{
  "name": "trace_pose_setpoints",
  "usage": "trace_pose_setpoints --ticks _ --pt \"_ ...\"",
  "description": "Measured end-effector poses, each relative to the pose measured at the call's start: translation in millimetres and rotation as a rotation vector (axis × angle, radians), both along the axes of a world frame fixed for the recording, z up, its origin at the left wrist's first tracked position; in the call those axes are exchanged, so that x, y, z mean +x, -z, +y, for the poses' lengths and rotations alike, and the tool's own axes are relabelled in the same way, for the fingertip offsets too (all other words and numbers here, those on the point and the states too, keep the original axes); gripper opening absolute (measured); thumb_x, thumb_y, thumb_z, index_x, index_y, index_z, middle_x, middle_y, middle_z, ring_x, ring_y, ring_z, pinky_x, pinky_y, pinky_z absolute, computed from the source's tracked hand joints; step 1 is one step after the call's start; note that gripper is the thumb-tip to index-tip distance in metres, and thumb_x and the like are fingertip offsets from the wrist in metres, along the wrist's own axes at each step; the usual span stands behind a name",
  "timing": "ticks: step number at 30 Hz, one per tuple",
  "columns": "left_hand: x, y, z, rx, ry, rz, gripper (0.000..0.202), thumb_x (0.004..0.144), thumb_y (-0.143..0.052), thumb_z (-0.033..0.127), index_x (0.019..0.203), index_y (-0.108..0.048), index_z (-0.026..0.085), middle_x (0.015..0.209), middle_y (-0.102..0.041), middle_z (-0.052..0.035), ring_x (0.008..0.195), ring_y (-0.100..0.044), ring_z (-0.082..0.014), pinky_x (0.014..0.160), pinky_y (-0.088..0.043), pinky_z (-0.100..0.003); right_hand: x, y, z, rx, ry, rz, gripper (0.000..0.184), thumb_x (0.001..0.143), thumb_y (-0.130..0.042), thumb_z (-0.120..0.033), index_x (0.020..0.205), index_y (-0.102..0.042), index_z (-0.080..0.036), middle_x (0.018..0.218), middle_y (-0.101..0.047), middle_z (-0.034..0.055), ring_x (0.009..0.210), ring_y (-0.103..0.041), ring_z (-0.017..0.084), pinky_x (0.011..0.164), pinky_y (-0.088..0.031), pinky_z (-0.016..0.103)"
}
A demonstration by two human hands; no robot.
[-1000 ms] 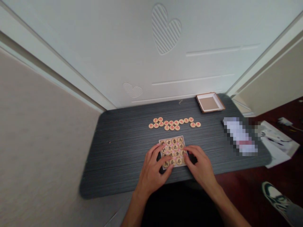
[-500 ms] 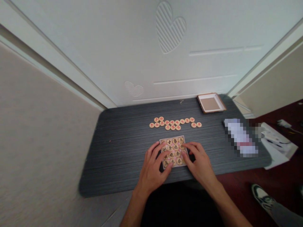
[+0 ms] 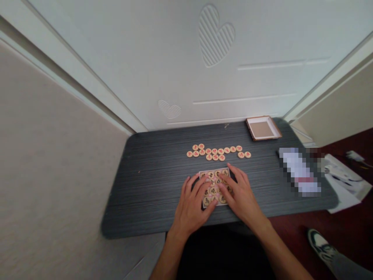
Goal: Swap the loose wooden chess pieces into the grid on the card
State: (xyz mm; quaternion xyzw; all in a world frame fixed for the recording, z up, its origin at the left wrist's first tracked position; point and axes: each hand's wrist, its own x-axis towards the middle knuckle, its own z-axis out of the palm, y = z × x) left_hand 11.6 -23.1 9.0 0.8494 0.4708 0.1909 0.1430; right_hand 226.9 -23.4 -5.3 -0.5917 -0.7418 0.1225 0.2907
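A small square box tray [image 3: 203,174] filled with several round wooden chess pieces marked in black lies near the front of the dark table [image 3: 151,182]. My left hand [image 3: 190,206] rests on the tray's left side, fingers spread over the pieces. My right hand [image 3: 239,194] lies flat across the tray's right half, fingers stretched out on top of the pieces. Neither hand grips a piece. Behind the tray, several loose wooden pieces with red marks [image 3: 217,152] lie in a rough row.
An empty box lid [image 3: 264,128] sits at the table's back right corner by the white door. A blurred-out object [image 3: 300,171] lies at the table's right edge. White papers [image 3: 346,179] lie on the dark red floor; another person's shoe [image 3: 320,241] is at lower right.
My right hand has slid left and forward onto the pieces in the tray, covering more of them. My left hand has stayed on the tray's left side.
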Motion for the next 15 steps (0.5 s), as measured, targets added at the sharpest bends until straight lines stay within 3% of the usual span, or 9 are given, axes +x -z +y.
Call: trace_pose_setpoints --ticks 11,15 --pt "1.5 -1.0 0.7 0.010 0.013 -0.006 0.048 0.096 -0.065 0.041 0.140 -0.058 0.024 0.153 -0.056 -0.0073 0.148 -0.039 -0.0346 0.124 -0.029 -0.064 2.8 4.3 -1.5 -0.037 -0.009 -0.004 0.038 0.099 -0.060 -0.036 0.137 -0.065 -0.033 0.161 -0.043 0.0103 0.140 -0.046 0.036 0.111 -0.044 0.064" --pt "0.2 -0.5 0.9 -0.001 0.006 -0.047 0.048 0.095 -0.066 0.041 0.139 -0.058 0.024 0.153 -0.055 -0.0086 0.148 -0.039 -0.0348 0.123 -0.030 -0.064 5.0 4.3 -4.0 -0.026 -0.003 0.071 0.037 0.101 -0.058 -0.037 0.137 -0.065 -0.031 0.157 -0.046 0.0118 0.139 -0.048 0.034 0.112 -0.045 0.061"
